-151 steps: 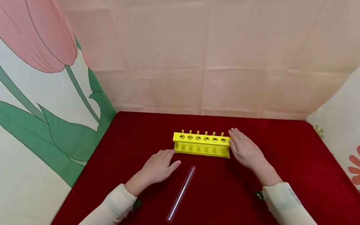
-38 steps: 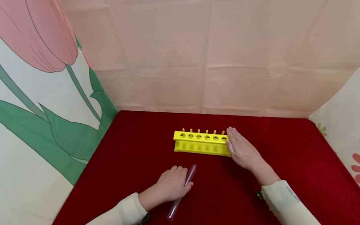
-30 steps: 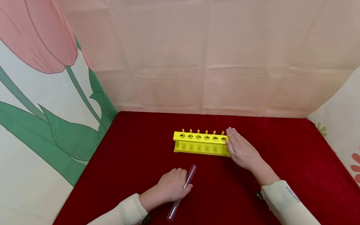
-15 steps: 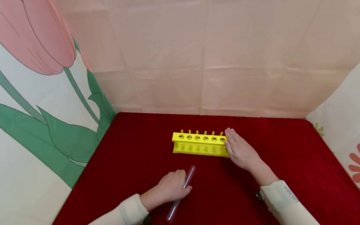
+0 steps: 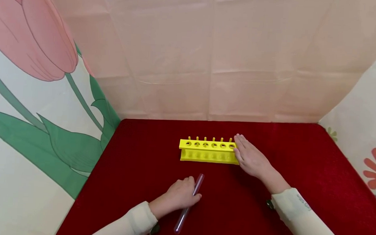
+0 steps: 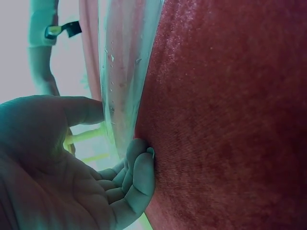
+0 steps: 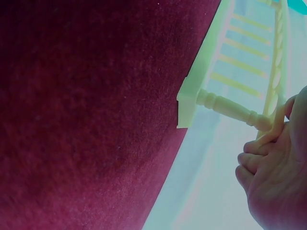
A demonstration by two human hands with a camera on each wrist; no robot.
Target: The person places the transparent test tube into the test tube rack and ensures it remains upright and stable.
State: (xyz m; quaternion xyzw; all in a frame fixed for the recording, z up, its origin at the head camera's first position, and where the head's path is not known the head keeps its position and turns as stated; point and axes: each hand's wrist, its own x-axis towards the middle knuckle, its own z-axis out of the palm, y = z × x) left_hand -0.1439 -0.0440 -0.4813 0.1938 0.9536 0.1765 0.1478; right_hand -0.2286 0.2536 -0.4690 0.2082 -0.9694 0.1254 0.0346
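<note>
A clear test tube lies slanted on the red cloth, its rounded end toward me. My left hand holds it mid-length, thumb on one side and curled fingers on the other; droplets show on the tube wall in the left wrist view. Farther back stands a yellow test tube rack, with a row of round holes along its top and pegs behind. My right hand grips the rack's right end, the top plate's corner between thumb and fingers in the right wrist view.
A dark red cloth covers the table. A pale pink sheet hangs behind it. Printed flower sheets stand at the left and right sides.
My left hand has come away from the rack's left corner and taken hold of the test tube. My right hand has shifted slightly left onto the rack's end. Little differs over the last second.
</note>
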